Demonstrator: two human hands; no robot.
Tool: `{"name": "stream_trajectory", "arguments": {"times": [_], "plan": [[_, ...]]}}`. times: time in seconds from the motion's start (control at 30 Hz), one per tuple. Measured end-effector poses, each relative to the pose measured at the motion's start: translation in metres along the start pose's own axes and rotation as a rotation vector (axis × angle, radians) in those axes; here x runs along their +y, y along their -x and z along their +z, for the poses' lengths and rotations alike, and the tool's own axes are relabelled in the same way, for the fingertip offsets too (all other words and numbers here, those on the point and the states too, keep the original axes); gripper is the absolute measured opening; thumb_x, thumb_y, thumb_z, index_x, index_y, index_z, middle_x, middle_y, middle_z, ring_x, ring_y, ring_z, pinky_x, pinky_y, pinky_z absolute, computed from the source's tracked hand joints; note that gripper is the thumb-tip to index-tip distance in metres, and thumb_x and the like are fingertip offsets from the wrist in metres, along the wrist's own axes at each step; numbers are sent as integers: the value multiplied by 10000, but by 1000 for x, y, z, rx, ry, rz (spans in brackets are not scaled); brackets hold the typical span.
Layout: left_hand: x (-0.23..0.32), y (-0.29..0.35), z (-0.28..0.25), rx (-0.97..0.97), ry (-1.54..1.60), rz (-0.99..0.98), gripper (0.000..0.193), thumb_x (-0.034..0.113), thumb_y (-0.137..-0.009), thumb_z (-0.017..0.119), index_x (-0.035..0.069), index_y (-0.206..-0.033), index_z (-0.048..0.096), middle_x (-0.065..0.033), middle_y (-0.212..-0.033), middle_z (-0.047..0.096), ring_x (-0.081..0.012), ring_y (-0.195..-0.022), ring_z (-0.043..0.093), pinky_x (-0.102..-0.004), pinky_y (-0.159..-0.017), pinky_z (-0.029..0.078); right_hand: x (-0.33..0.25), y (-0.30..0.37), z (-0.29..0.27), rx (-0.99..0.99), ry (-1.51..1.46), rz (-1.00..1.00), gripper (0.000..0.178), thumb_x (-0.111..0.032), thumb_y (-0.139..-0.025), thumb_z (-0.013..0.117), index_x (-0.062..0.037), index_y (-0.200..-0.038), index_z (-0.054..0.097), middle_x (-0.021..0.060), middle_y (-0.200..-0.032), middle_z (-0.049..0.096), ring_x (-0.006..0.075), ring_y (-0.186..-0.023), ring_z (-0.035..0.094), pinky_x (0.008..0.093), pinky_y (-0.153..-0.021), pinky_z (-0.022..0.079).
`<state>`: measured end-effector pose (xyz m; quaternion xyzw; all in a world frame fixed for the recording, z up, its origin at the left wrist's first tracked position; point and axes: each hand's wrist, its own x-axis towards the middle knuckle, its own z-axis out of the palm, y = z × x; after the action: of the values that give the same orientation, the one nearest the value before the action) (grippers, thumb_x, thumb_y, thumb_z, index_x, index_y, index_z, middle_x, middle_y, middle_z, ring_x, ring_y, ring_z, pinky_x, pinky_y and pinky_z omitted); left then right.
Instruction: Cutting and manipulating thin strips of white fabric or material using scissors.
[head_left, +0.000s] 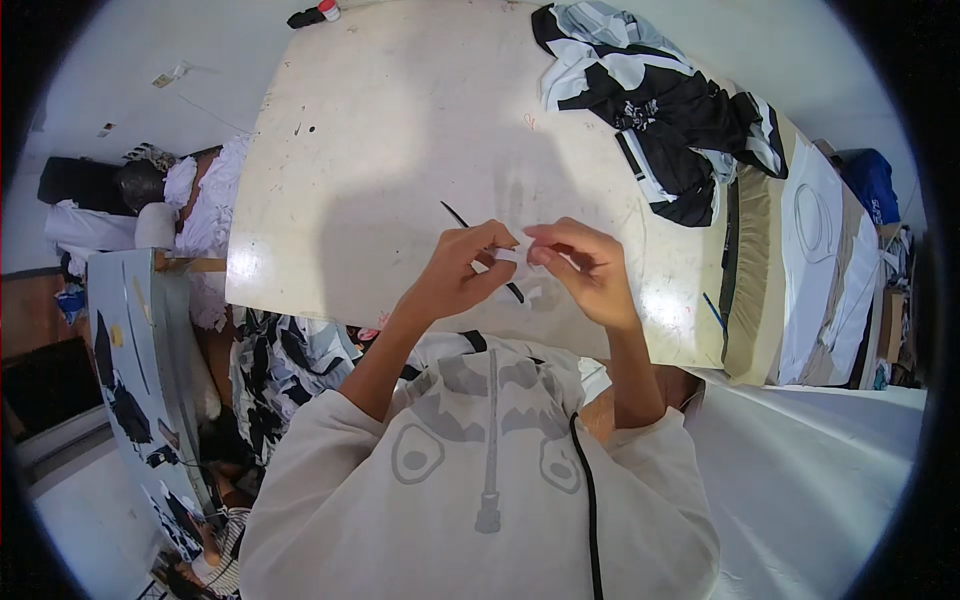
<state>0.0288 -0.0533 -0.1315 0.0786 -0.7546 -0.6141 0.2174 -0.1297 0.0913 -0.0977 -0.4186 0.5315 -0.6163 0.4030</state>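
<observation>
My left hand (pixel 455 275) and my right hand (pixel 588 270) are raised close together over the near part of a pale table (pixel 420 120). The left thumb and forefinger pinch a small white piece (pixel 508 255), which looks like cloth or paper. My right fingers are curled beside it, the thumb near the forefinger; what they hold, if anything, is too small to make out. Below my left hand, a thin black object (pixel 454 212) lies slantwise, its middle hidden by the fingers. On the tabletop between the hands is a pale scrap (pixel 538 296).
Black, white and grey garments (pixel 660 105) are heaped at the table's far right. Along the right edge stand brown and white layered panels (pixel 765 270). Cloth scraps (pixel 290 365) pile up at the near left, beside a grey cabinet (pixel 145 370). Another person (pixel 225 560) is at the lower left.
</observation>
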Motion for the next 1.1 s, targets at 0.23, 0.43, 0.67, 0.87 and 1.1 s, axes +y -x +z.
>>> {"name": "stream_trajectory", "arguments": {"times": [0.23,0.43,0.67,0.87,1.1], "plan": [[3,-8,-8,-109,-3,-37,177,-94,-807,560,-1,-951,599,-65,-900,665,-114,-799,621,-243,-626,506,-14,-35,-26,-274,285,-205,185,96,-781,727,-16,-923,764,102,-884,699,196,-816,675,274,-715,533],[7,-11,-14,-198,56,-50,205,-124,-800,565,1,-962,589,-50,-912,654,-131,-837,640,-247,-673,519,-20,-44,-28,-407,304,-225,183,88,-735,764,-4,-892,748,100,-860,726,191,-764,692,285,-682,535],[12,-19,-14,-263,18,-60,183,-102,-820,606,4,-958,547,-50,-871,614,-140,-761,577,-267,-604,467,-18,-34,-30,-349,315,-106,121,71,-791,731,6,-870,667,64,-836,667,158,-762,635,270,-727,508],[19,-18,-4,-238,-45,31,169,-95,-811,632,6,-924,555,-69,-825,567,-163,-735,543,-278,-595,449,13,-19,-18,-134,128,63,77,28,-924,618,-26,-977,603,11,-902,613,99,-837,587,254,-791,486],[19,-15,-7,-259,-112,102,179,-82,-824,662,-16,-968,577,-112,-923,610,-239,-799,626,-309,-655,580,-1,-15,-14,-98,34,-14,199,49,-931,606,-24,-1113,639,26,-946,649,108,-864,607,254,-773,492]]}}
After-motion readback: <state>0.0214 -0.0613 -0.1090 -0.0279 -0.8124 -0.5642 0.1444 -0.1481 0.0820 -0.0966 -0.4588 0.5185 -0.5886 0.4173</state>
